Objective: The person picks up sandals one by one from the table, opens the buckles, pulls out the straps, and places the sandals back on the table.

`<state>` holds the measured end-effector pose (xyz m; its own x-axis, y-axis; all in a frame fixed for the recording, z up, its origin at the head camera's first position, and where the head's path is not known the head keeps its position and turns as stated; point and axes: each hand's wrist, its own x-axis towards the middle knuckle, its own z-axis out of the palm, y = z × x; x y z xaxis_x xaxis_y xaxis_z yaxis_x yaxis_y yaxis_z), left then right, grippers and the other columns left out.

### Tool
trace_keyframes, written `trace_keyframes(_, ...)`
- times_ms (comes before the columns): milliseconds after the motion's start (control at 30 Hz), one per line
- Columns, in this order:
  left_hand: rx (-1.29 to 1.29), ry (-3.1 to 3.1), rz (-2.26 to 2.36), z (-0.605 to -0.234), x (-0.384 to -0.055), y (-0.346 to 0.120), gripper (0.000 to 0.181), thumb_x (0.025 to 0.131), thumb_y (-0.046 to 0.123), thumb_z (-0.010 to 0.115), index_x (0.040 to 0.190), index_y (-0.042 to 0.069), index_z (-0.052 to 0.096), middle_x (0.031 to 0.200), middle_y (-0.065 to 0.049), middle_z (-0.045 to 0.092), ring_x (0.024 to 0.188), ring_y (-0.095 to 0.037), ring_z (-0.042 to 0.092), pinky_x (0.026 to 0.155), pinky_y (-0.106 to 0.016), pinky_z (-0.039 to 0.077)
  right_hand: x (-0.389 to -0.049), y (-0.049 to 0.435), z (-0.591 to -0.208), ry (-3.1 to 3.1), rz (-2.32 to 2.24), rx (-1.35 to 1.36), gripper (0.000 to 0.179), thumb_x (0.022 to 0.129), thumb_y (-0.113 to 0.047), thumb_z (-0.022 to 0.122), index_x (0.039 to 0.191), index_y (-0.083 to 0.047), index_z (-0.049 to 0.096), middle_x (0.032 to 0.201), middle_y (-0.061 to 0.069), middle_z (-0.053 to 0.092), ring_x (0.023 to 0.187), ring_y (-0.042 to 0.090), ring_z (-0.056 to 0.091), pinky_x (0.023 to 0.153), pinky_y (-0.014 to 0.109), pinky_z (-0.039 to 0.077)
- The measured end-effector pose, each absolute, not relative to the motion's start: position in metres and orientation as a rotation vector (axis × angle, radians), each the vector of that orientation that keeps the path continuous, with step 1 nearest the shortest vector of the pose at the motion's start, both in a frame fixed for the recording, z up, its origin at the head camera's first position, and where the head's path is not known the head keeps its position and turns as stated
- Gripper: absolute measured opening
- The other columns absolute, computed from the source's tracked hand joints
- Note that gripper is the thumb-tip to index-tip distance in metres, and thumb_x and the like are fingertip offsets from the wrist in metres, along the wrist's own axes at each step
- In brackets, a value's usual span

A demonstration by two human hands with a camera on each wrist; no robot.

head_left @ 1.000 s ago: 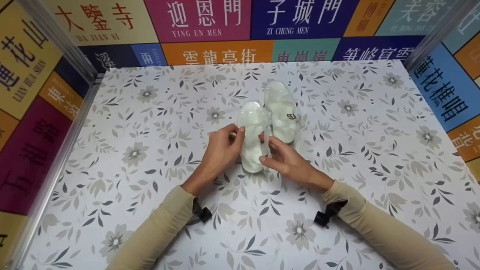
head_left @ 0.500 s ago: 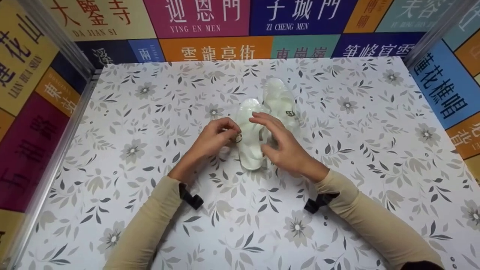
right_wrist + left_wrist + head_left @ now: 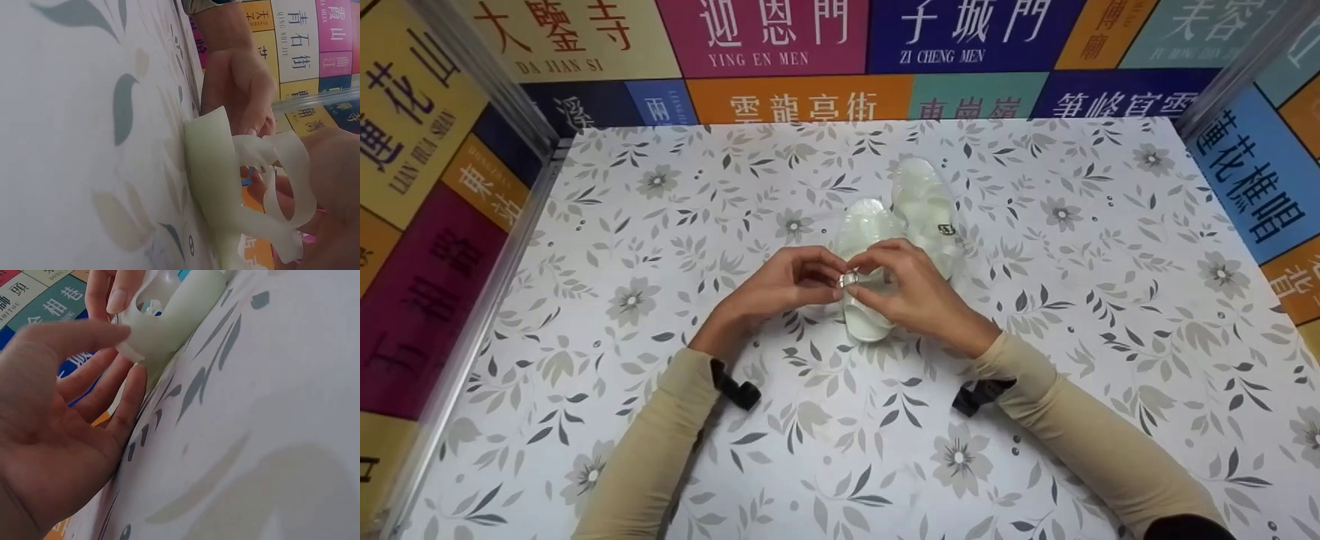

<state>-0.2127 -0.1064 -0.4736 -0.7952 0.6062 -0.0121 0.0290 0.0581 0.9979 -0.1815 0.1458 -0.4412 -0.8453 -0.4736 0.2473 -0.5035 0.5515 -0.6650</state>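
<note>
A pale, translucent sandal lies on the patterned tabletop, toe away from me, with both hands meeting over its left edge. My left hand has its thumb and fingers at a small metal buckle on that side. Reaching across the sandal, my right hand pinches the strap beside the buckle. The right wrist view shows the looped strap standing up above the thick sole. Exact fingertip contact is partly hidden. The matching sandal lies behind and to the right, a dark-edged buckle on its strap.
White table covering with grey flowers and leaves spreads around the sandals. Upright panels with coloured blocks and lettering stand at the back and both sides. A small black camera is strapped to the left wrist, another to the right.
My right hand has left the sandal's right side and crossed to the left edge, bringing the strap to the buckle. My left hand stays by that edge. Both sandals lie where they were.
</note>
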Motion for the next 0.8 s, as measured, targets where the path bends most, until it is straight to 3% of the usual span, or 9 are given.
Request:
trace_keyframes(300,0.58,1.967,1.87,-0.486,-0.214,-0.111,0.026,0.086,0.006,0.092,0.11,0.004,0.082,0.106,-0.013,0.082,0.1,-0.027,0.079,0.091,-0.034,0.066,-0.183,0.148,-0.451,-2.676,1.244,0.859,0.026,0.095,-0.026,0.085,0.119,-0.015,0.082,0.113,0.002,0.078,0.114,0.02,0.065,0.098,0.038,0.054)
trace_keyframes(533,0.702,2.039,1.854,-0.486,-0.217,-0.111,0.021,0.088,0.011,0.091,0.107,0.008,0.085,0.105,-0.011,0.084,0.096,-0.027,0.08,0.084,-0.029,0.066,-0.185,0.151,-0.457,-2.679,1.337,0.8,0.022,0.095,-0.027,0.086,0.115,-0.018,0.084,0.107,-0.002,0.079,0.107,0.016,0.065,0.097,0.036,0.055)
trace_keyframes(800,0.812,2.026,1.889,-0.488,-0.217,-0.107,0.018,0.09,0.008,0.088,0.108,0.007,0.085,0.109,-0.012,0.083,0.105,-0.028,0.079,0.091,-0.032,0.066,-0.184,0.153,-0.461,-2.67,1.407,0.76,0.019,0.093,-0.029,0.088,0.111,-0.024,0.085,0.106,-0.008,0.079,0.105,0.014,0.066,0.095,0.034,0.054)
